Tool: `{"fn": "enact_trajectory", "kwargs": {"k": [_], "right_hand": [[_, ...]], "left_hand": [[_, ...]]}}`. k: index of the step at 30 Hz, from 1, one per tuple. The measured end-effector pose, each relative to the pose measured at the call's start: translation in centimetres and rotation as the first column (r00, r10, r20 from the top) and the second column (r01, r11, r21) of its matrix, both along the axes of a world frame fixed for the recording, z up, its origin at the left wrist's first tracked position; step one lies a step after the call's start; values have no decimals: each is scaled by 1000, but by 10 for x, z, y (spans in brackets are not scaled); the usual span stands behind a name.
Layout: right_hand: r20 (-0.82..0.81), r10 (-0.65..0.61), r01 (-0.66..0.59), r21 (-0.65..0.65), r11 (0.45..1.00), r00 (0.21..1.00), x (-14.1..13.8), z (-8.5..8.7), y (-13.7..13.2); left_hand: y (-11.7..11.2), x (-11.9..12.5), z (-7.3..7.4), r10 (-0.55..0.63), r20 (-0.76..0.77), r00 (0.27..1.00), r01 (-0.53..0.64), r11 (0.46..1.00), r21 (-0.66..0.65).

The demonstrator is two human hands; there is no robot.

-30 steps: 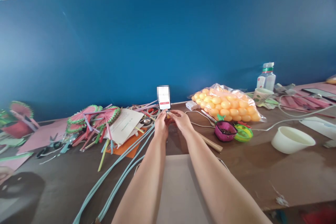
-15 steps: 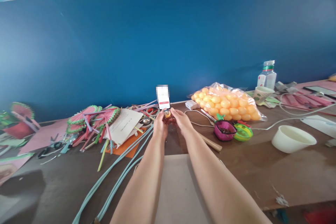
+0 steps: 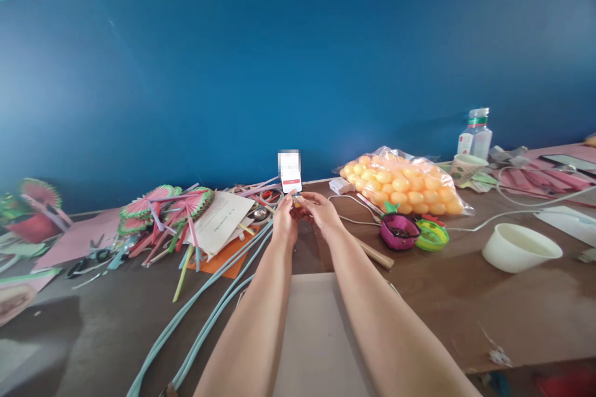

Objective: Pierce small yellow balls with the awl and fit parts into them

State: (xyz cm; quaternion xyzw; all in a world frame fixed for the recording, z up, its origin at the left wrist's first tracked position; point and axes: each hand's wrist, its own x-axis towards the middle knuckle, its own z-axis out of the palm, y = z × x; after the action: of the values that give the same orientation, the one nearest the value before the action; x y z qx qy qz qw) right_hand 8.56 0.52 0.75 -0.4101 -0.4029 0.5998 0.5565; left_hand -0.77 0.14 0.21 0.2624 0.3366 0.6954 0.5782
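Both my hands meet at the middle of the table, in front of an upright phone (image 3: 291,185) with a lit screen. Between my fingertips is a small yellow-and-dark object (image 3: 297,200), too small and covered to name. My left hand (image 3: 284,224) grips it from the left with curled fingers. From the other side my right hand (image 3: 321,213) closes on it, thumb and fingers over its top. Below my forearms lies a pale flat board (image 3: 310,329).
To the left are pale blue tubes (image 3: 205,288), papers (image 3: 218,223) and pink-green paper fans (image 3: 190,208). Right of my hands are a bag of orange balls (image 3: 400,183), a purple basket (image 3: 398,232), a wooden stick (image 3: 376,255), a white bowl (image 3: 519,251) and a bottle (image 3: 475,136).
My right thumb and fingers have shifted over the small object, so less of its yellow face shows. My arms stay almost where they were.
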Motion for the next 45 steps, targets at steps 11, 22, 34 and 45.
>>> {"fn": "enact_trajectory", "kwargs": {"k": [11, 22, 34, 45], "right_hand": [[-97, 34, -39, -49, 998, 995, 3, 6, -4], [-247, 26, -56, -115, 992, 969, 5, 7, -1], [-281, 65, -92, -81, 993, 957, 7, 4, 0], [-271, 76, -95, -59, 994, 960, 8, 0, 3]], "left_hand": [[-6, -1, 8, 13, -4, 1000, -13, 1000, 16], [-6, 2, 7, 28, 1, 1000, -28, 999, 45], [-5, 1, 3, -19, -74, 997, 30, 988, 154], [-4, 4, 2, 16, -107, 994, 0, 989, 146]]}}
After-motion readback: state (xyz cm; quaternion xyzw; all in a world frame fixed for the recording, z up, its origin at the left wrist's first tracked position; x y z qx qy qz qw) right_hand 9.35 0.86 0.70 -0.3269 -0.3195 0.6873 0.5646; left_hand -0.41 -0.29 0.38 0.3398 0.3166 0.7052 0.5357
